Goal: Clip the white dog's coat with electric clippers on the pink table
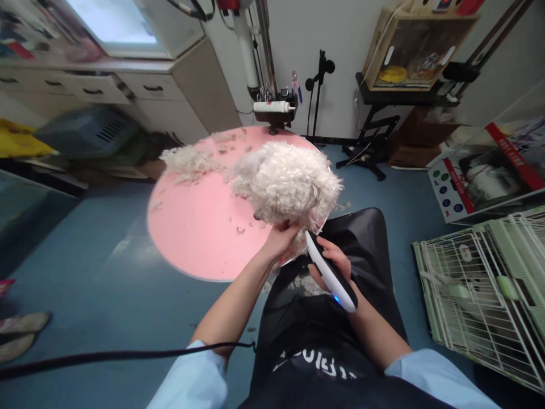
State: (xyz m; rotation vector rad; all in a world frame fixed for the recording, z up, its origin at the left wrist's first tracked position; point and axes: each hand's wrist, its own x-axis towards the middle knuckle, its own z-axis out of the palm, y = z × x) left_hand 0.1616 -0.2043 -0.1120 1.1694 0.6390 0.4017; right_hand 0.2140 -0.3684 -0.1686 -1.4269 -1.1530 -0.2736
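A curly white dog [293, 176] is on the round pink table [200, 227], at its near right side. My left hand [282, 237] is closed on the dog, low at its near side; the fingertips are partly hidden in fur, and I cannot tell which part they grip. My right hand [336, 262] is wrapped around a white and black hair clipper [330, 272] with a blue light lit. The clipper's head points up and left, close to the fur beside my left hand. Cut fur [309, 285] lies on my black apron [293, 341].
A pile of cut fur [189, 162] lies at the table's far left. A post with a tool holder [276, 116] and a white bottle [272, 107] stands behind. A wire cage [481, 289] is at the right. A dark hose [128, 357] crosses the lower left.
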